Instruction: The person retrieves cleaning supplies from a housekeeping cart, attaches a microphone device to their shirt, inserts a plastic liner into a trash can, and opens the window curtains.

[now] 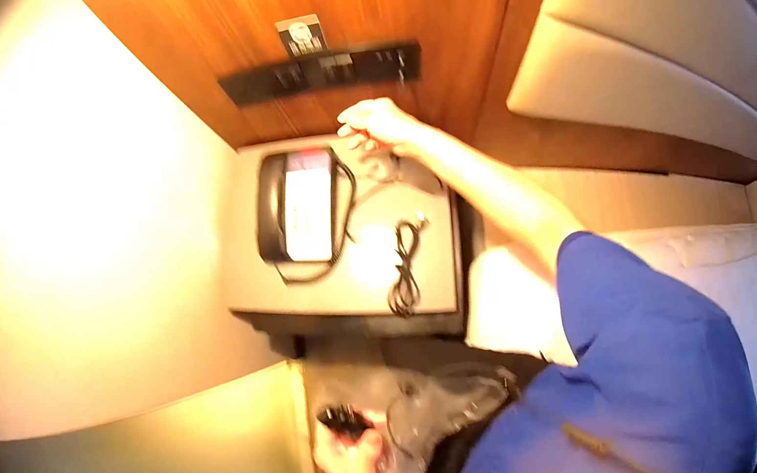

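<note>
My right hand (376, 126) is stretched out over the back of the bedside table (243, 258), just below a black socket panel (256, 86) on the wood wall. Its fingers look loosely bent and apart, with nothing clearly held. Low in the view, my left hand (353, 463) is closed around a small shiny black object (343, 421), its exact kind unclear. Crumpled clear plastic (432, 416) hangs beside that hand; whether the fingers grip it too is hard to see. A black desk telephone (270, 209) and a coiled black cable (408, 276) lie on the tabletop.
Right of the table is a bed with white bedding (698, 250), under a padded cream headboard (633, 28). A pale, brightly lit wall (81, 234) closes off the left. A small label plate (301, 36) sits above the socket panel.
</note>
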### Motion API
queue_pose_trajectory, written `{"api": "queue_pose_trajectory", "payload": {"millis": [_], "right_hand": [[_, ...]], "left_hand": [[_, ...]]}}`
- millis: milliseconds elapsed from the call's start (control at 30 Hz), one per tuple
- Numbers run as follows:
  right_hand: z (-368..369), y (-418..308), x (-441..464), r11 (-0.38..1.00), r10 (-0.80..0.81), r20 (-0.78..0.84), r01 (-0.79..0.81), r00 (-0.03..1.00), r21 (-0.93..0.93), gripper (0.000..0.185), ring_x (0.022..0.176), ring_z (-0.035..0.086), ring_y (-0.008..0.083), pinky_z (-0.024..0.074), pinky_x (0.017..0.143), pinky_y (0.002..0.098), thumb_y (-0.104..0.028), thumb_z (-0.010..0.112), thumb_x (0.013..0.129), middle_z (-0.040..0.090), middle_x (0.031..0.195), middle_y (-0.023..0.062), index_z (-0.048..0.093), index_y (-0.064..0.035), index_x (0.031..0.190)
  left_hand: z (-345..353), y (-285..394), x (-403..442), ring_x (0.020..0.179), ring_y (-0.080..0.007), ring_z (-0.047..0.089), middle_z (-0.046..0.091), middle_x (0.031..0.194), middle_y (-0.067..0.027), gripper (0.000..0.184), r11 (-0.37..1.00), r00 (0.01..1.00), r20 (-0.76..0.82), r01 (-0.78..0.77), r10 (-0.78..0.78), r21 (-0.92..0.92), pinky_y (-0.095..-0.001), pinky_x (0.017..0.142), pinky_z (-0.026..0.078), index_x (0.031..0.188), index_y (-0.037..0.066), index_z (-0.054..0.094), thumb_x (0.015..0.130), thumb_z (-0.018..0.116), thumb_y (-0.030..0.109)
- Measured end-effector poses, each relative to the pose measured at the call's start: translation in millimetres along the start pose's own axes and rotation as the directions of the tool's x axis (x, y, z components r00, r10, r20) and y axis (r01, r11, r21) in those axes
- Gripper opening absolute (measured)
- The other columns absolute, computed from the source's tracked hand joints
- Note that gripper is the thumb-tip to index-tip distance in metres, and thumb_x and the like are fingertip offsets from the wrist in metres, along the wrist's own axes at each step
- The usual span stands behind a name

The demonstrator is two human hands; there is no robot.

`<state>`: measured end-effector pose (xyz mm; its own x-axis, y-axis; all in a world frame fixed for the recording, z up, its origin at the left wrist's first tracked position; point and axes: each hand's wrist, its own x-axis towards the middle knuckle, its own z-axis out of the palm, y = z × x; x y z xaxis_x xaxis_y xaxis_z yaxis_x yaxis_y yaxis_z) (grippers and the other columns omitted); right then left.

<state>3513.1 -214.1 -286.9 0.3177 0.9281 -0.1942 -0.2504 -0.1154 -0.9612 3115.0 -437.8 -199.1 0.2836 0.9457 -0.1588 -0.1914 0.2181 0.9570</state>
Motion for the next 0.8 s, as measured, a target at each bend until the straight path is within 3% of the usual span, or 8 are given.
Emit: {"api": "queue_pose_trajectory", "payload": {"millis": [33,67,167,400,500,600,700,800], "right_hand": [[-9.1,3.2,-30.9,0.998,0.018,0.115,-0.010,0.993,-0.070,0.025,0.067,0.061,0.0140,0.0449,0.051,0.0242,-0.022,0.055,0.091,0.064,0.091,0.0081,0.058,-0.0018,0.104],[-21.5,10.2,-60.9,0.968,0.002,0.208,0.050,0.978,-0.247,0.021,0.065,0.060,0.0096,0.0433,0.051,0.0210,-0.021,0.056,0.091,0.063,0.083,0.0041,0.060,-0.0024,0.098],[-59.4,44.1,-139.5,0.931,0.248,0.255,-0.157,0.935,-0.329,0.021,0.066,0.061,0.0073,0.0408,0.050,0.0182,-0.024,0.060,0.089,0.066,0.083,0.0026,0.063,-0.0041,0.093],[-90.0,107.5,-176.7,0.886,0.422,-0.096,-0.432,0.902,-0.167,0.013,0.061,0.060,0.0073,0.0414,0.048,0.0177,-0.017,0.061,0.086,0.065,0.078,0.0015,0.063,-0.0051,0.091],[-74.2,119.4,-150.9,0.895,0.239,-0.107,-0.262,0.965,-0.362,0.014,0.068,0.061,0.0141,0.0477,0.056,0.0250,-0.013,0.063,0.082,0.064,0.082,0.0044,0.063,-0.0063,0.094],[-60.3,123.0,-140.6,0.521,-0.164,0.047,0.126,0.985,-0.844,0.031,0.090,0.061,0.0252,0.0501,0.071,0.0363,-0.010,0.065,0.073,0.060,0.097,0.0126,0.063,-0.0133,0.104],[-51.5,116.7,-136.6,0.424,0.027,0.105,0.084,0.994,-0.902,0.035,0.100,0.055,0.0315,0.0472,0.080,0.0415,-0.010,0.065,0.070,0.052,0.105,0.0147,0.064,-0.0207,0.103],[-51.7,111.6,-130.5,0.260,0.054,0.133,0.115,0.990,-0.959,0.028,0.097,0.057,0.0320,0.0480,0.079,0.0409,-0.012,0.067,0.069,0.052,0.103,0.0138,0.063,-0.0171,0.096]], "left_hand": [[10.7,14.3,-0.7,0.063,-0.0098,0.053,0.064,0.088,-0.0143,0.043,0.987,0.987,0.051,0.153,-0.151,-0.056,-0.0196,0.054,0.041,0.105,-0.001,0.052,0.070,0.076,0.009],[15.6,8.7,-0.4,0.062,-0.0085,0.052,0.064,0.088,-0.0149,0.041,0.981,0.982,0.091,0.174,-0.166,-0.089,-0.0187,0.053,0.040,0.106,-0.001,0.052,0.071,0.074,0.006],[34.2,-13.5,-4.5,0.062,-0.0065,0.051,0.064,0.090,-0.0168,0.040,0.973,0.975,0.172,0.166,-0.138,-0.161,-0.0173,0.053,0.038,0.108,-0.002,0.051,0.073,0.071,0.001],[50.6,-32.4,-25.5,0.058,-0.0043,0.050,0.065,0.090,-0.0166,0.037,0.956,0.950,0.220,0.258,-0.223,-0.142,-0.0152,0.050,0.037,0.106,0.000,0.051,0.075,0.072,0.002],[53.5,-33.9,-28.0,0.055,-0.0039,0.049,0.065,0.090,-0.0165,0.038,0.959,0.953,0.198,0.257,-0.230,-0.122,-0.0147,0.048,0.037,0.106,-0.001,0.050,0.076,0.072,0.004],[55.3,-36.1,-29.7,0.060,-0.0053,0.052,0.065,0.090,-0.0154,0.039,0.958,0.956,0.182,0.255,-0.230,-0.131,-0.0155,0.052,0.038,0.107,-0.001,0.050,0.076,0.072,0.004],[58.6,-39.7,-31.8,0.067,-0.0069,0.054,0.065,0.091,-0.0138,0.038,0.955,0.958,0.172,0.256,-0.230,-0.151,-0.0165,0.057,0.039,0.108,-0.001,0.051,0.076,0.072,0.004],[62.2,-36.0,-28.9,0.067,-0.0066,0.053,0.065,0.090,-0.0118,0.036,0.952,0.949,0.175,0.283,-0.261,-0.115,-0.0172,0.058,0.039,0.107,-0.003,0.051,0.076,0.070,0.003]]}}
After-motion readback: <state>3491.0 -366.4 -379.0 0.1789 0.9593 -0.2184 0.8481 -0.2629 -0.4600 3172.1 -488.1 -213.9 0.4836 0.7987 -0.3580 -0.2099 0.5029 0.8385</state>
